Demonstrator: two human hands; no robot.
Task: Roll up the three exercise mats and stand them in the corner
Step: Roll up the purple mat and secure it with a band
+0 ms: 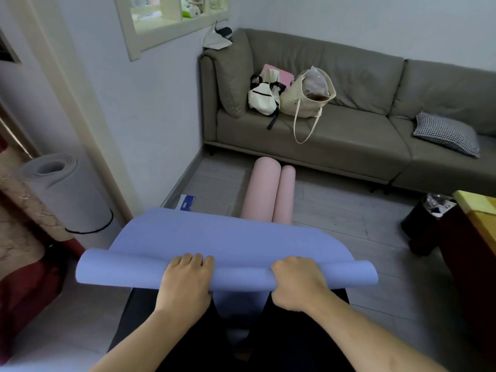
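Fingers (192, 260) of both hands curled over blue mat (228, 242) roll, near edge.

Pink mat (265, 194) near end hidden behind blue mat (228, 245); wooden table (480, 210) cut by rt edge.

blue mat (228, 242): matt, smooth foam
pink mat (264, 191): matt foam
sofa (349, 135): grey-green matt cloth
floor (335, 210): pale wood-look planks
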